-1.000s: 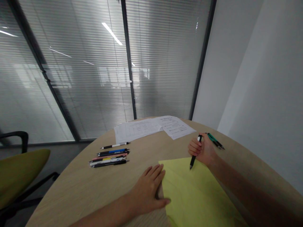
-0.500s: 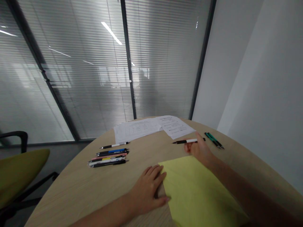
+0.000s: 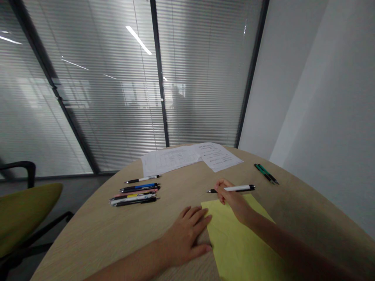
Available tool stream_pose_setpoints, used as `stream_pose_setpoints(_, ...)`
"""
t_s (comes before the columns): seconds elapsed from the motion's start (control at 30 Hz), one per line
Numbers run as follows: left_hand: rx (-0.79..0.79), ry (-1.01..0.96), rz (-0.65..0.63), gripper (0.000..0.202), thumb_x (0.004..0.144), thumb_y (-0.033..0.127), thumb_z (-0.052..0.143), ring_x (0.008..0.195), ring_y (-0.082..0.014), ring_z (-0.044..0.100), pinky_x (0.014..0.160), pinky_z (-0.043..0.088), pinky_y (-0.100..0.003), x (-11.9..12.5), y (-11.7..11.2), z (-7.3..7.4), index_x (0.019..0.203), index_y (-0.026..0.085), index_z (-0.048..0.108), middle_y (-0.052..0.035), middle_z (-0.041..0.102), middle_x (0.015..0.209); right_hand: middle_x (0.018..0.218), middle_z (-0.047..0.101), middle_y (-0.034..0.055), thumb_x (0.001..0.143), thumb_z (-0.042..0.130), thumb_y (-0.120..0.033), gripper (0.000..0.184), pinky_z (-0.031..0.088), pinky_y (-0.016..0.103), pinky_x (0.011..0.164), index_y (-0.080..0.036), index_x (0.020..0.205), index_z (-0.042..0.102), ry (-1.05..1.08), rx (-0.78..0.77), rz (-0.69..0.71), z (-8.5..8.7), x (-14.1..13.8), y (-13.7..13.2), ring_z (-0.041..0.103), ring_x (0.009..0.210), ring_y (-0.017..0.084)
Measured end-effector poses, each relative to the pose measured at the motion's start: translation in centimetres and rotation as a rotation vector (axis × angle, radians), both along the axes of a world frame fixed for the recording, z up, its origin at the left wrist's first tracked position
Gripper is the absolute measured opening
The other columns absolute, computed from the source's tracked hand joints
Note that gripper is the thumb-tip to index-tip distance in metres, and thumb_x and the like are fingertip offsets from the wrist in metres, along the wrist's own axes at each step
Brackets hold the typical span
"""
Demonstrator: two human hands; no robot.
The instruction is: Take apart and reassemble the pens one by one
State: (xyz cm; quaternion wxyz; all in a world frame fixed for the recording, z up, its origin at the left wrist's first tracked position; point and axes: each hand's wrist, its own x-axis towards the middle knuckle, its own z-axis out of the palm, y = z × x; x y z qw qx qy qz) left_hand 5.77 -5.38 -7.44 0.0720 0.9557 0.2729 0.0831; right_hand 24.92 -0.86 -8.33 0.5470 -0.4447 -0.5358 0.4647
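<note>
My right hand [image 3: 231,196] grips a white and black pen [image 3: 238,188] near its dark front end, above the far edge of a yellow sheet of paper [image 3: 234,242]. The pen's tip points left and its clip end points right. My left hand [image 3: 187,234] lies with fingers spread on the table, its fingertips touching the sheet's left edge. Part of the sheet is hidden under my right forearm.
Several pens [image 3: 136,195] lie in a row at the left, with a white and black pen [image 3: 142,179] behind them. Two green and black pens [image 3: 266,174] rest at the right. Printed papers [image 3: 171,160] lie along the far edge of the round table [image 3: 117,234]. A green chair [image 3: 26,210] stands at the left.
My right hand has moved left and nearer with the pen, shifting its hold toward the pen's front end. My left hand has barely moved, and the yellow sheet has shifted slightly right in view.
</note>
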Motion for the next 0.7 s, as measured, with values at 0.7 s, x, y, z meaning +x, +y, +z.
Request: stream_pose_setpoints(0.7, 0.131, 0.057, 0.046, 0.050, 0.079, 0.047, 0.039, 0.110, -0.0296, 0.044, 0.088, 0.037, -0.046, 0.5, -0.7, 0.2, 0.115, 0.013, 0.046, -0.0170, 0.048, 0.120, 0.050, 0.043, -0.0052, 0.063, 0.050, -0.027, 0.017, 0.032, 0.023, 0.052, -0.021, 0.051, 0.040, -0.471, 0.089, -0.133, -1.5, -1.4, -0.5, 0.041, 0.052, 0.012)
